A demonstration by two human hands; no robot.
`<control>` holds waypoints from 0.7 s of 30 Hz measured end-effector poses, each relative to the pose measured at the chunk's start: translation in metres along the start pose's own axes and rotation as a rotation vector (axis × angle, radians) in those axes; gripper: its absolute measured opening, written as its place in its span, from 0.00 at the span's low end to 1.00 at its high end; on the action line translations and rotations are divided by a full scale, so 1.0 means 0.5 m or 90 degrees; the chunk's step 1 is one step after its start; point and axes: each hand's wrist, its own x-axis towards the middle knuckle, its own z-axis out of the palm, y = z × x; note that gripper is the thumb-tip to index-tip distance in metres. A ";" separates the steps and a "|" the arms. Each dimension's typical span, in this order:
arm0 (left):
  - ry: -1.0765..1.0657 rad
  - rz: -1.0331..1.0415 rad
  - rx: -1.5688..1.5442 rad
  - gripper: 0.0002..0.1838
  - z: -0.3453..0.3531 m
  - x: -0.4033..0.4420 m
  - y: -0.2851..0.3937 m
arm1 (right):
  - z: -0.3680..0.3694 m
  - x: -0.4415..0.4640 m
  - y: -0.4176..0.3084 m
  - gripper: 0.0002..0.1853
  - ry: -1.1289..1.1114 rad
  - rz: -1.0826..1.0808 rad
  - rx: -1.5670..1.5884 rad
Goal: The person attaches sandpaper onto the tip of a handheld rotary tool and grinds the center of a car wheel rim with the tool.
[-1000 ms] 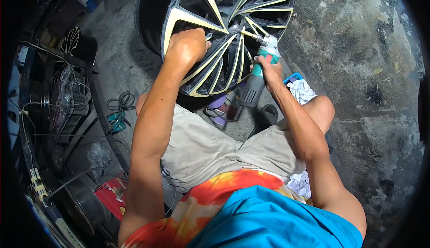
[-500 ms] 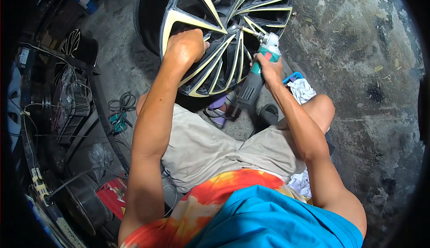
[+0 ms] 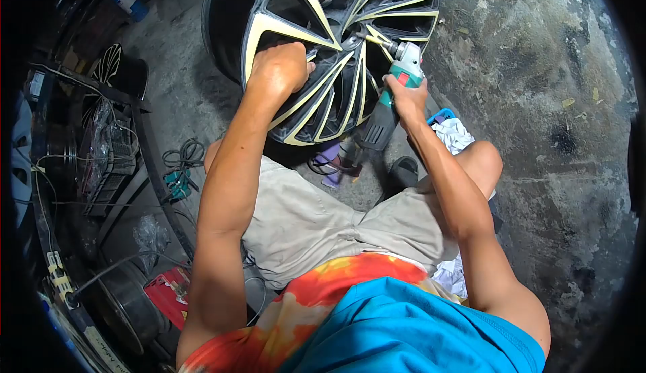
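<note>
A large black wheel rim (image 3: 346, 80) with pale yellow edges on its spokes leans in front of my knees. Its left side is held by my left hand (image 3: 279, 69), whose fingers curl round a spoke and are partly hidden in the gap. My right hand (image 3: 407, 97) is wrapped round a green and grey power tool (image 3: 383, 120) with a silver head. From that head a thin attachment reaches toward the rim's centre, close to the hub. Whether its tip touches the metal I cannot tell.
Another rim (image 3: 111, 73) stands at the far left, near a wire basket (image 3: 108, 184). A green tool with a coiled cord (image 3: 178, 184) lies on the floor. White crumpled cloth (image 3: 454, 136) sits by my right knee, and a red box (image 3: 168, 295) by my left elbow.
The power tool and my right hand have shifted slightly right, and the attachment points at a different angle near the hub. My left hand has stayed on the spoke.
</note>
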 end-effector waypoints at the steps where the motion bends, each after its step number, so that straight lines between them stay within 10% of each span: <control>1: 0.004 0.001 0.002 0.26 0.002 0.001 -0.001 | 0.004 0.004 0.010 0.44 0.030 -0.033 -0.046; 13: 0.010 0.006 0.007 0.26 0.006 0.004 -0.005 | 0.006 -0.022 0.001 0.38 0.083 -0.135 -0.151; 21: 0.033 0.023 -0.001 0.26 0.006 -0.003 -0.005 | 0.008 -0.045 -0.010 0.23 -0.138 0.100 0.204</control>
